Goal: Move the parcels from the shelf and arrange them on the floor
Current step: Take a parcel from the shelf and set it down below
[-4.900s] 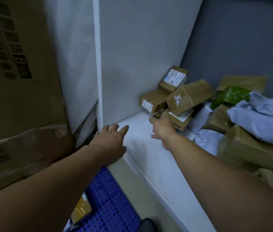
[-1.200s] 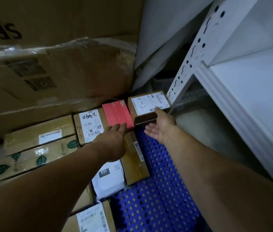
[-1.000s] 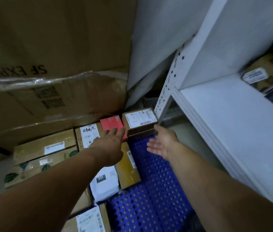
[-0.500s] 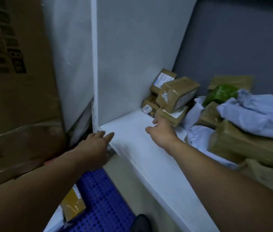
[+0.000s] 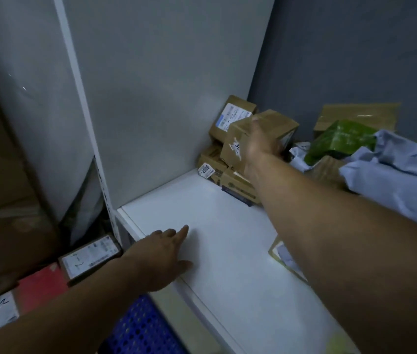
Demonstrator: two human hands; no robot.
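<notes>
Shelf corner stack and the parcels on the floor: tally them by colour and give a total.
Brown boxes in the shelf stack: 4, including the taped box gripped by the right hand.
Brown boxes on the floor: 2.
Red parcel on the floor: 1.
Total: 7.

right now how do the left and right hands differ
The right hand grips a brown box; the left hand holds nothing, its fingers straight. The right hand reaches deep toward the back corner of the white shelf; the left hand is at the shelf's front edge. Both show their backs to the camera and reach over the same shelf.
</notes>
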